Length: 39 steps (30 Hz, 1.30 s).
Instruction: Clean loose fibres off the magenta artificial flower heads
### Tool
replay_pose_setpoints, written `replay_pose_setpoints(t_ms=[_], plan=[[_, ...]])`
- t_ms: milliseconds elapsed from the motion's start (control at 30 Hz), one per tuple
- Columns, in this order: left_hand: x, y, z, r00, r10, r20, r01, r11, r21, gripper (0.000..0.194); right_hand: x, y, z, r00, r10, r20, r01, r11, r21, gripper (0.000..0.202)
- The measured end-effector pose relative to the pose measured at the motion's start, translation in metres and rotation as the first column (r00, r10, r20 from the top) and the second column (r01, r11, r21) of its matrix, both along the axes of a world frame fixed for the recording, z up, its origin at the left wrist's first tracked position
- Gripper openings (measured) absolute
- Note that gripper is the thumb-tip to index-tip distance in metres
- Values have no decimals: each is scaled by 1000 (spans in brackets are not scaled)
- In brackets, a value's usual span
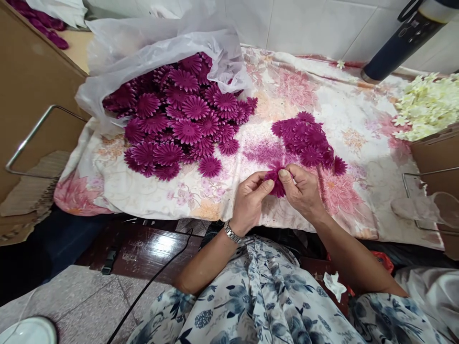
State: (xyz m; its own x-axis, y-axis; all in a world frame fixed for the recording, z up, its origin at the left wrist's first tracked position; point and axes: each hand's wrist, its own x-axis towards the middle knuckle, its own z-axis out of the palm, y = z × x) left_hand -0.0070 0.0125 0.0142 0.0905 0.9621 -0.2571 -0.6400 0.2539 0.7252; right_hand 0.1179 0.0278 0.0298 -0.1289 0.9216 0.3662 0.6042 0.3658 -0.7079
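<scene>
My left hand (pixel 250 198) and my right hand (pixel 302 188) meet over the near edge of a floral cloth (pixel 143 191), both pinching one purple fabric flower (pixel 277 184). A watch sits on my left wrist. Just beyond my hands lies a small heap of purple flowers (pixel 308 141). A big pile of the same flowers (pixel 179 119) spills from a clear plastic bag (pixel 143 43) at the left. Purple dust (pixel 263 150) stains the cloth between the two heaps.
White flowers (pixel 426 105) fill a cardboard box at the right. A dark cylinder (pixel 398 45) leans at the back right. A cardboard box wall (pixel 32 81) and metal frame (pixel 28 138) stand at the left. A black cable (pixel 158 277) crosses the dark wood below.
</scene>
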Motion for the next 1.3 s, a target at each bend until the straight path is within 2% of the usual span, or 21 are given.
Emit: replay_pose_setpoints(t_ms=[133,233,300,367,467,567,633,700,767,800,867,900,1000,1100,1233,1300], plan=[[5,0,-4,992,99,-79,-99,995,15,13,-4,1,0,990,-17,137,-5,987,159,36],[4,1,-7,985,103,-137,-99,994,36,12,-2,3,4,973,-54,223,7,978,206,33],[2,1,-6,984,98,-149,-96,995,23,14,7,8,8,970,-113,217,64,973,222,32],[0,1,-2,986,97,-134,-98,995,-1,17,25,18,11,957,-219,190,173,958,229,32],[-3,1,4,997,49,-53,-51,998,-36,25,64,40,13,862,-413,294,352,905,238,30],[-5,2,6,1000,-7,18,8,998,-56,28,94,53,13,716,-441,541,386,896,220,17],[-5,2,5,999,-19,29,21,998,-62,28,94,50,17,691,-429,582,364,902,233,29],[-4,3,3,1000,-3,24,4,998,-57,27,78,38,21,787,-366,496,276,929,246,32],[-2,4,2,1000,25,9,-25,998,-51,26,52,25,23,918,-150,366,81,977,197,20],[-2,4,2,999,36,6,-35,998,-49,25,39,19,22,950,-4,312,-45,988,149,14],[0,4,3,999,29,15,-28,998,-54,23,19,13,17,956,163,246,-195,974,112,10],[0,4,4,1000,16,25,-14,998,-56,22,12,12,13,952,198,234,-230,966,117,12],[0,2,3,1000,-3,22,4,998,-60,22,7,13,2,946,196,258,-252,946,202,17],[0,0,-1,1000,24,-19,-25,998,-51,23,7,13,-5,933,139,331,-239,929,281,19],[4,-1,-6,997,54,-49,-54,999,0,19,3,7,-8,917,14,399,-158,931,330,18],[6,-1,-6,993,101,-54,-101,995,2,16,1,4,-5,923,-7,385,-136,930,342,17]])
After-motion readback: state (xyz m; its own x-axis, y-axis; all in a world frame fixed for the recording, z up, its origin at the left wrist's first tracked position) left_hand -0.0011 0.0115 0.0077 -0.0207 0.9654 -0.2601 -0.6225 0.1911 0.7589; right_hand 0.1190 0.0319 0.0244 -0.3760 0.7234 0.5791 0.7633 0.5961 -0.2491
